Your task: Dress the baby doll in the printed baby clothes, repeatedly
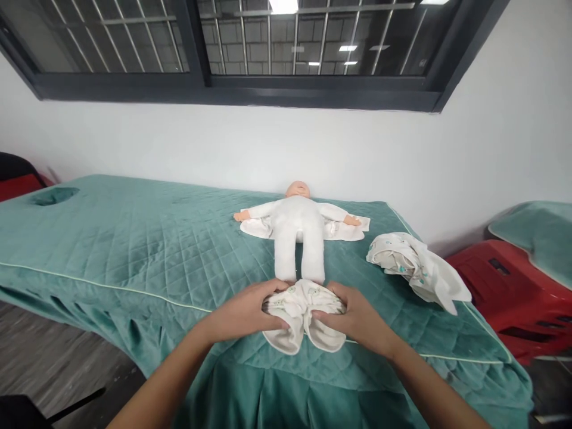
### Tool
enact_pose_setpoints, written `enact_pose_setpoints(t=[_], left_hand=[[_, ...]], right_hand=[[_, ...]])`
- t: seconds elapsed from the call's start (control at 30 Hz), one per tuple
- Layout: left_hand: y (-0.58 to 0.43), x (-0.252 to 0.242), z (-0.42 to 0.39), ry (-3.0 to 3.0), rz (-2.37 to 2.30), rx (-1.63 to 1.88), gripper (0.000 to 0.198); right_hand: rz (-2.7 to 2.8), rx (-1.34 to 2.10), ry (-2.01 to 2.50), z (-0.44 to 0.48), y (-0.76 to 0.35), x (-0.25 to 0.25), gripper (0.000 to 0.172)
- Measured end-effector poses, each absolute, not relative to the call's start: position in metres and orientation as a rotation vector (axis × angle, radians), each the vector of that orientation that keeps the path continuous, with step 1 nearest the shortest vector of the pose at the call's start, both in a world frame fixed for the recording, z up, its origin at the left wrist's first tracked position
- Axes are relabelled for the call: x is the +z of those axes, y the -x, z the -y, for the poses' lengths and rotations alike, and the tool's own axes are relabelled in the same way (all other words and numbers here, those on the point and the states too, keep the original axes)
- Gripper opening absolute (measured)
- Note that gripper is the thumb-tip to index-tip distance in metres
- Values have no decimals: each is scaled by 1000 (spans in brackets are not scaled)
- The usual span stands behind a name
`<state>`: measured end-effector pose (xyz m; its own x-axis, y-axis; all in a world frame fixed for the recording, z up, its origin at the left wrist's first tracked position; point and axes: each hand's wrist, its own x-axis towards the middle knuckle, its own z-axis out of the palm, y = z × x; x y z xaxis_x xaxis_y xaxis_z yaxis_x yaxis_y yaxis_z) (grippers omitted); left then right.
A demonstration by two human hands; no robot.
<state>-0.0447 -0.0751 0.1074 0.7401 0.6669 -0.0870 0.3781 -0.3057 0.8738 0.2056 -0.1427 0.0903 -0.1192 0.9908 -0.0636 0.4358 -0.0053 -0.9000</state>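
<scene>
Bunched up at the doll's feet is a pair of small white baby pants point(305, 313) with a faint print. My left hand point(250, 310) grips their left side, thumb in front and fingers behind. On the other side, my right hand point(357, 314) pinches them the same way. A baby doll point(298, 223) with a white cloth body lies on its back, legs toward me and arms spread. White cloth point(346, 230) is spread beneath its arms and back. The ends of its legs touch or sit just behind the gathered pants; I cannot tell which.
A green quilted bed cover point(147, 238) spreads under everything, with a hole at its far left. Crumpled white printed clothing point(417, 265) lies on the right. Red plastic stools point(513, 292) stand beyond the right edge. A white wall and a barred window point(313, 53) are behind.
</scene>
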Motion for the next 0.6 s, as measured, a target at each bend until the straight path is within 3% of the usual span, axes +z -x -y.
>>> enact_pose_setpoints(t=[0.17,0.6], left_hand=[[57,137,71,-1954,-659,142,48],[67,156,71,-1988,-677,23,42]], right_hand=[[1612,1370,1372,144,-209,105,32],[1659,1776,1121,136,-213,131,37]])
